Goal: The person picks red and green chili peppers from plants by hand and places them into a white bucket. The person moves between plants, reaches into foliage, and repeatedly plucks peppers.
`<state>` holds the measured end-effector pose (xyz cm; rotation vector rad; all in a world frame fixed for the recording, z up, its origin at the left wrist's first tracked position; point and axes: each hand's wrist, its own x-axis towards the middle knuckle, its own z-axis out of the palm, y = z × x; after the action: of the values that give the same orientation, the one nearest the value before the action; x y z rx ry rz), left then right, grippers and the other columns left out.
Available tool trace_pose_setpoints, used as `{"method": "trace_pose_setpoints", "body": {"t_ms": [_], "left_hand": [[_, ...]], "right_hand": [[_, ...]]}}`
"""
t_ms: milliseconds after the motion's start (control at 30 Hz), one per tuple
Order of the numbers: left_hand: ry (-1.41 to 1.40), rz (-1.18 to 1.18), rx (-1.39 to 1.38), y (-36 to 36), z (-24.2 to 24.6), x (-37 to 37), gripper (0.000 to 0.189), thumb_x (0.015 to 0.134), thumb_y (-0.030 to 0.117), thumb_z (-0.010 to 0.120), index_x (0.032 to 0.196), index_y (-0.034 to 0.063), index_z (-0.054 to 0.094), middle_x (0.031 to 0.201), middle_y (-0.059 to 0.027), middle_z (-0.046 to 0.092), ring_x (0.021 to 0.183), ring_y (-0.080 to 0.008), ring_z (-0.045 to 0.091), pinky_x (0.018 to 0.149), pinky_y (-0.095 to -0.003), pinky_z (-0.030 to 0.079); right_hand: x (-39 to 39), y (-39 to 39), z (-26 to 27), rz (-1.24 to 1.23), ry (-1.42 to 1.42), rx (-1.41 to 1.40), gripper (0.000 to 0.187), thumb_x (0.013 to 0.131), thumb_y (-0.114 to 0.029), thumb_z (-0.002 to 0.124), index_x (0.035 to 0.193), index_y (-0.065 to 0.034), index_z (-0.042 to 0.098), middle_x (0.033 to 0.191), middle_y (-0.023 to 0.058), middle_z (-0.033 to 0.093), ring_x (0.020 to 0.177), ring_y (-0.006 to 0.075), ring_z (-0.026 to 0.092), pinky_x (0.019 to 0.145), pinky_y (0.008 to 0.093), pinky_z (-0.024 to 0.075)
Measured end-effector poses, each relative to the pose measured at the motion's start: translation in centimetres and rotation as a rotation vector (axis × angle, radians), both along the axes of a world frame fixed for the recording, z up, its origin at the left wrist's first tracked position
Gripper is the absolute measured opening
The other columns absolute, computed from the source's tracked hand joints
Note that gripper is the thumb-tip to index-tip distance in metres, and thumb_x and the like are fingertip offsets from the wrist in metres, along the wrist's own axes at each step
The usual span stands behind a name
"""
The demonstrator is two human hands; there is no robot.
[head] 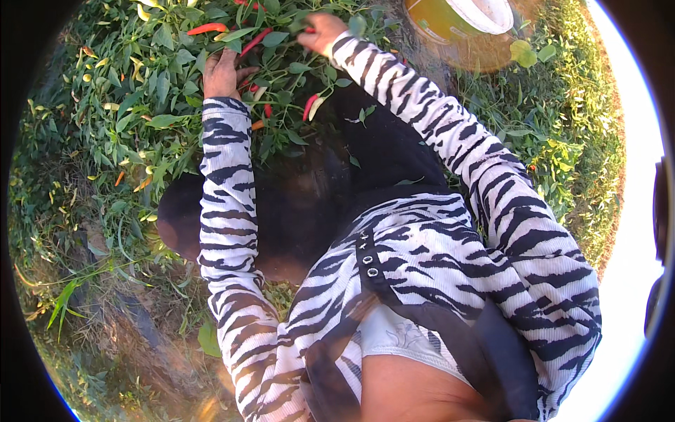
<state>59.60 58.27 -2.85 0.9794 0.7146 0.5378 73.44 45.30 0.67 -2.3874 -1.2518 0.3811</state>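
My left hand (pixel 222 74) reaches into a chili pepper plant (pixel 163 84), thumb spread to the right. Leaves cover its fingertips, so whether it grips anything is hidden. Just above it, a long red chili pepper (pixel 256 42) slants among the leaves, and an orange-red chili pepper (pixel 207 28) lies to the upper left. At the plant's right side, my right hand (pixel 322 34) is slightly blurred, fingers curled around a small red chili pepper (pixel 310 30). Below, a red chili pepper (pixel 309 107) and a pale chili pepper (pixel 316 108) hang side by side.
A yellow-green plastic bucket (pixel 453 21) with a white rim stands tilted at the upper right. My knees in dark trousers (pixel 390 142) are close under the plant. Dark plastic sheeting (pixel 142 327) and dry grass cover ground at the lower left. More pepper plants (pixel 548 142) grow at right.
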Motion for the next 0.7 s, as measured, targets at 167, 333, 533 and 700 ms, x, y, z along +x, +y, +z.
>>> {"method": "trace_pose_setpoints", "body": {"t_ms": [167, 333, 533, 700], "left_hand": [[-0.01, -0.017, 0.016, -0.1, 0.7, 0.0, 0.029, 0.085, 0.015, 0.042, 0.107, -0.004, 0.041, 0.099, -0.014, 0.055, 0.087, -0.027, 0.057, 0.061, -0.0352, 0.051], [-0.037, -0.039, 0.039, -0.4, 1.0, 0.0, 0.028, 0.086, 0.016, 0.041, 0.106, -0.0029, 0.043, 0.101, -0.014, 0.054, 0.085, -0.0261, 0.059, 0.058, -0.0316, 0.051], [-0.028, -0.038, 0.024, -0.8, 1.4, -0.3, 0.029, 0.085, 0.02, 0.046, 0.106, -0.001, 0.044, 0.101, -0.0122, 0.055, 0.085, -0.0242, 0.059, 0.056, -0.0301, 0.05], [0.131, -0.191, 0.045, -1.0, 1.6, -0.9, 0.029, 0.074, 0.007, 0.059, 0.1, 0.0022, 0.049, 0.093, -0.0093, 0.058, 0.081, -0.0197, 0.06, 0.055, -0.0259, 0.048]], "right_hand": [[-3.2, -10.1, 3.7, -0.105, 1.346, 0.821, 0.029, 0.079, -0.017, 0.054, 0.103, -0.0026, 0.049, 0.081, 0.0089, 0.056, 0.063, 0.015, 0.057, 0.043, 0.0219, 0.0422], [-7.9, -13.4, -3.8, -0.951, 1.947, 0.558, 0.021, 0.084, -0.016, 0.049, 0.104, -0.0101, 0.05, 0.082, 0.0034, 0.053, 0.052, 0.0102, 0.047, 0.044, 0.0218, 0.0369], [-7.8, -10.5, -8.9, -0.539, 2.116, 0.654, 0.027, 0.083, -0.029, 0.053, 0.066, -0.0152, 0.038, 0.052, -0.0074, 0.035, 0.039, 0.0034, 0.03, 0.041, 0.0209, 0.0286], [-7.3, -7.7, -9.0, -0.662, 2.076, 0.618, 0.019, 0.079, -0.028, 0.058, 0.073, -0.0181, 0.043, 0.05, -0.0073, 0.034, 0.039, 0.0052, 0.028, 0.041, 0.0209, 0.0251]]}}
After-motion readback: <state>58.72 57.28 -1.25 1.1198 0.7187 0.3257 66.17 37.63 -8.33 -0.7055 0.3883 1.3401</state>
